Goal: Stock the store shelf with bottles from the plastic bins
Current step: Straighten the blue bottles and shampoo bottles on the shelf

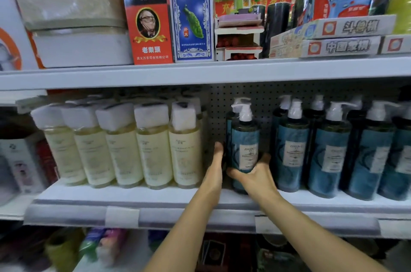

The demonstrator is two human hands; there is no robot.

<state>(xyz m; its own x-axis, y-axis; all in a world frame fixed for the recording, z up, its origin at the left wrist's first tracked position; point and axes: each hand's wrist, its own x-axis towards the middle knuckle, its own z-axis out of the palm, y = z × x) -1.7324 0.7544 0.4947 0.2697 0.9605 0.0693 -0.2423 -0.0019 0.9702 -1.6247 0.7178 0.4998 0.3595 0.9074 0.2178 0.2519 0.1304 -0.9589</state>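
Observation:
A teal pump bottle (244, 145) with a white pump and a pale label stands on the white middle shelf (133, 194), in front of another like it. My right hand (255, 174) grips its lower part from the front, thumb on one side and fingers on the other. Flat against the bottle's left side rests my left hand (216, 160), fingers straight. To the right stands a row of several matching teal pump bottles (329, 149). No plastic bin is in view.
Several cream bottles with white caps (124, 145) fill the shelf's left part. A grey pegboard (222, 107) backs the shelf. The upper shelf (200, 71) carries card boxes, stacked tins and game boxes. Blurred goods lie below.

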